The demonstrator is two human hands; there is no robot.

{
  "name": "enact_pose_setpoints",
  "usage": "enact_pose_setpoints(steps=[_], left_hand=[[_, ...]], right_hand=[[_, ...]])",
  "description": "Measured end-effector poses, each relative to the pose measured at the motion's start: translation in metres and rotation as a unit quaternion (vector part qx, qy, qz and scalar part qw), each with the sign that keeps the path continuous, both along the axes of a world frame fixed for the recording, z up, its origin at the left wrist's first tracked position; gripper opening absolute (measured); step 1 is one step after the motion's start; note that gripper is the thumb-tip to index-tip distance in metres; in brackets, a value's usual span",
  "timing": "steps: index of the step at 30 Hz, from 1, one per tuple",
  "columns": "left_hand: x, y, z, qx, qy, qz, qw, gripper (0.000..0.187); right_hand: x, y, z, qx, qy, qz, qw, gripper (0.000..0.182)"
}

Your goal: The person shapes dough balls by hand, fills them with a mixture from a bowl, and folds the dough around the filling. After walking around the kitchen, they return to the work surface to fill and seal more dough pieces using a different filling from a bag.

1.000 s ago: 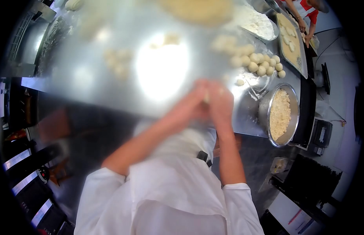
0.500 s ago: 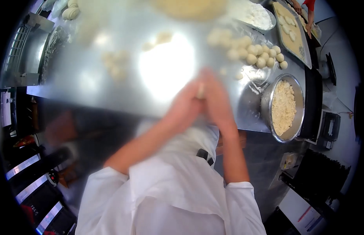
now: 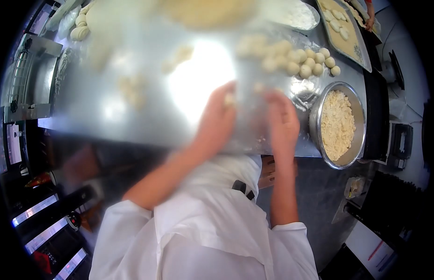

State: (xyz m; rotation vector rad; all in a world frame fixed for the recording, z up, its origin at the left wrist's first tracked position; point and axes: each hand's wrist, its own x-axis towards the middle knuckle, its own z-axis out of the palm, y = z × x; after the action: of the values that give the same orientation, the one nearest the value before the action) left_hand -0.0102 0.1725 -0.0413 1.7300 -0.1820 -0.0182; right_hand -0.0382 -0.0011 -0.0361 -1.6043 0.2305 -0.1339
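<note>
Over the front part of the metal table (image 3: pixel 91 119), my left hand (image 3: pixel 218 116) is closed around a small pale dough piece (image 3: pixel 229 99) that shows at its fingers. A short way to the right, my right hand (image 3: pixel 283 116) is held with its fingers curled. Blur hides whether anything lies between those fingers. Beyond my right hand is a group of round dough balls (image 3: pixel 305 71). A steel bowl (image 3: pixel 361 133) of pale crumbly mixture (image 3: pixel 337 126) stands right of my right hand.
Blurred dough pieces (image 3: pixel 132 91) lie left of centre. At the back are a blurred tan mass (image 3: pixel 210 11), white flour in a container (image 3: pixel 296 16) and a tray (image 3: pixel 365 58) with dough pieces. A metal machine (image 3: pixel 32 79) stands left. Another person's hand (image 3: pixel 369 24) shows top right.
My hands, pressed together before, are now apart, my left one to the left and my right one to the right. The camera view has shifted slightly.
</note>
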Motion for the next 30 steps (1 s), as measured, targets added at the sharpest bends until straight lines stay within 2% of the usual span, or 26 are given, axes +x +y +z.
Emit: enact_pose_setpoints(steps=[1, 2, 5, 6, 7, 10, 13, 15, 18, 21, 25, 27, 30], left_hand=[[0.003, -0.002, -0.011, 0.195, -0.195, 0.011, 0.961, 0.049], [0.007, -0.005, -0.020, 0.310, -0.238, -0.021, 0.920, 0.052], [0.003, -0.005, -0.040, 0.356, -0.221, -0.090, 0.903, 0.051], [0.001, -0.002, -0.021, 0.281, -0.178, -0.072, 0.940, 0.048], [-0.001, 0.006, -0.019, 0.219, -0.229, 0.007, 0.948, 0.043], [0.001, 0.038, -0.012, 0.224, -0.225, 0.112, 0.942, 0.032], [-0.001, 0.075, -0.045, 0.182, -0.158, 0.054, 0.969, 0.028], [-0.005, 0.084, -0.048, 0.209, -0.188, 0.054, 0.958, 0.027], [-0.007, 0.088, -0.050, 0.214, -0.194, 0.035, 0.957, 0.026], [-0.005, 0.091, -0.054, 0.237, -0.225, 0.028, 0.945, 0.024], [-0.003, 0.090, -0.058, 0.224, -0.231, 0.036, 0.946, 0.023], [-0.002, 0.091, -0.058, 0.225, -0.232, 0.034, 0.946, 0.023], [-0.001, 0.089, -0.058, 0.222, -0.225, 0.035, 0.948, 0.023]], right_hand=[[-0.001, -0.002, -0.002, 0.034, 0.009, -0.027, 0.999, 0.037], [-0.001, -0.002, -0.001, -0.005, 0.039, -0.028, 0.999, 0.030], [-0.004, 0.007, 0.008, -0.035, 0.117, 0.021, 0.992, 0.028], [-0.006, 0.005, -0.007, -0.060, 0.076, 0.030, 0.995, 0.031], [-0.010, 0.006, -0.009, -0.104, 0.084, 0.043, 0.990, 0.035], [-0.005, 0.008, -0.006, -0.232, 0.057, 0.085, 0.967, 0.047], [0.003, 0.022, 0.000, -0.330, -0.042, 0.129, 0.934, 0.057], [0.017, 0.028, -0.004, -0.383, -0.122, 0.152, 0.903, 0.062], [0.033, 0.041, -0.012, -0.375, -0.126, 0.199, 0.897, 0.060], [0.047, 0.050, -0.029, -0.397, -0.116, 0.197, 0.889, 0.056], [0.068, 0.046, -0.018, -0.412, -0.092, 0.117, 0.899, 0.051], [0.080, 0.041, -0.005, -0.446, -0.086, 0.054, 0.889, 0.049], [0.107, 0.024, -0.011, -0.508, -0.095, 0.043, 0.855, 0.047]])
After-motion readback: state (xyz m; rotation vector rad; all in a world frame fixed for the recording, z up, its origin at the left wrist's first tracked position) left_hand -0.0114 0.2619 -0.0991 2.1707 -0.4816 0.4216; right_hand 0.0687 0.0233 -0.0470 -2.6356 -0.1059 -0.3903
